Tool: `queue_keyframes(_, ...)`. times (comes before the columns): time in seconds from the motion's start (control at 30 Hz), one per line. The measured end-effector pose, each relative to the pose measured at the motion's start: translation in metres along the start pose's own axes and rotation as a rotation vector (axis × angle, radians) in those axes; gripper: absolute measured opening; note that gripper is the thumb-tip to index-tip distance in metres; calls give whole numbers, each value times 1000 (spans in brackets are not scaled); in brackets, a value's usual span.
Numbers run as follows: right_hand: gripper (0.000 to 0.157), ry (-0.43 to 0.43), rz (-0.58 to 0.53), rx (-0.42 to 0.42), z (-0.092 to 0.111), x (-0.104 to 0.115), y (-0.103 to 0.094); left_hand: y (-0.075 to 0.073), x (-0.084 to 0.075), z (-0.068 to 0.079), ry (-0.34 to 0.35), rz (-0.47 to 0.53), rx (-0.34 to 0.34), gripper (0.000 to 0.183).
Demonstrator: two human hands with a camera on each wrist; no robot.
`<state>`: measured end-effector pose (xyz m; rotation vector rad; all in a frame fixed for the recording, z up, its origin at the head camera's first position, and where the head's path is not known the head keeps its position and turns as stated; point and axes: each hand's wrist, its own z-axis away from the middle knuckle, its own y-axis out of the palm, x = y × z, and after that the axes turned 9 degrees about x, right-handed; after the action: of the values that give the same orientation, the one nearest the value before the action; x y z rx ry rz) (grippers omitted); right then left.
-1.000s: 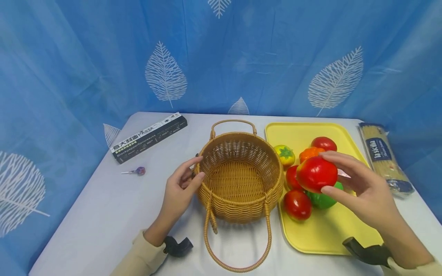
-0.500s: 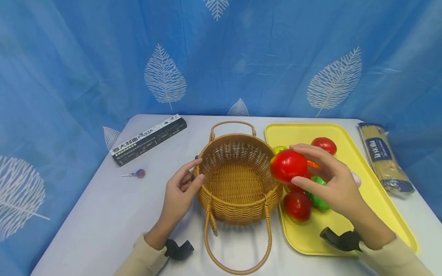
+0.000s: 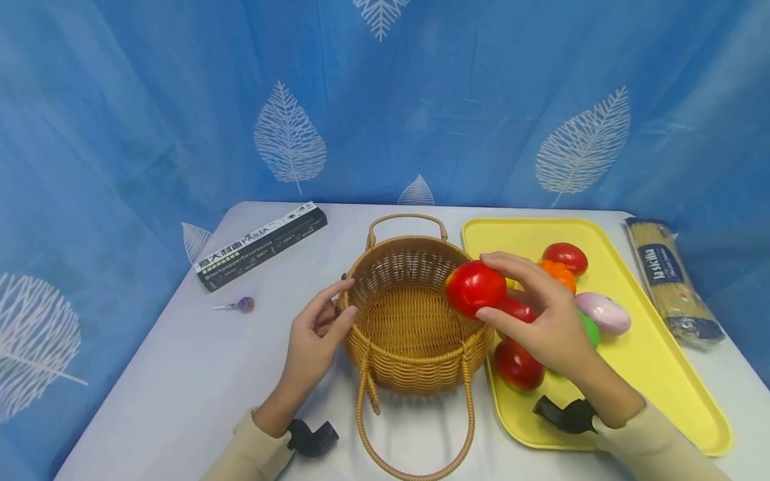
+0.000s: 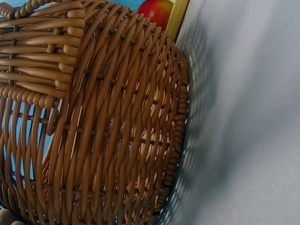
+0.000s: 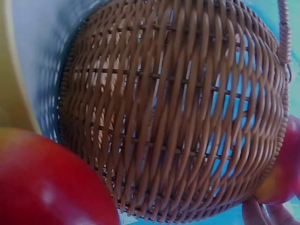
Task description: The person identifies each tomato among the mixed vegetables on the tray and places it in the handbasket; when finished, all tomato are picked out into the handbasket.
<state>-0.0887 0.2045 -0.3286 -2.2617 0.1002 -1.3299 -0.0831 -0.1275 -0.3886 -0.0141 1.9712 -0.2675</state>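
Observation:
A brown wicker basket stands in the middle of the table, its near handle folded down toward me. My left hand holds its left rim between thumb and fingers. Over the basket's right rim, my right hand grips a shiny oval red-and-yellow fruit by thumb and fingertips. The right wrist view shows that fruit at the right edge, beside the rim. In the left wrist view the woven side fills the left half; only fingertips of that hand peek in at the lower corner.
A yellow tray at the right bears several fruits and vegetables, among them a dark red fruit and a pale pink oval. Bagged spaghetti lies beyond it. Left of the basket are a pasta box and a lollipop.
My right hand has carried the red-and-yellow fruit leftward from above the tray to the basket's right rim. The left hand has stayed at the left rim.

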Motion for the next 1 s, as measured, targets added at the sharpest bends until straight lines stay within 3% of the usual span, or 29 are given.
queue_keyframes(0.23, 76, -12, 73, 2, -3, -3, 6, -2, 0, 2, 14, -7, -20, 41)
queue_keyframes(0.77, 76, -10, 64, -12, 2, -13, 11, 1, 1, -1, 19, 1, 8, 39)
queue_keyframes(1.0, 72, -13, 130, -10, 2, -16, 12, 1, 0, -1, 17, -1, 6, 39)
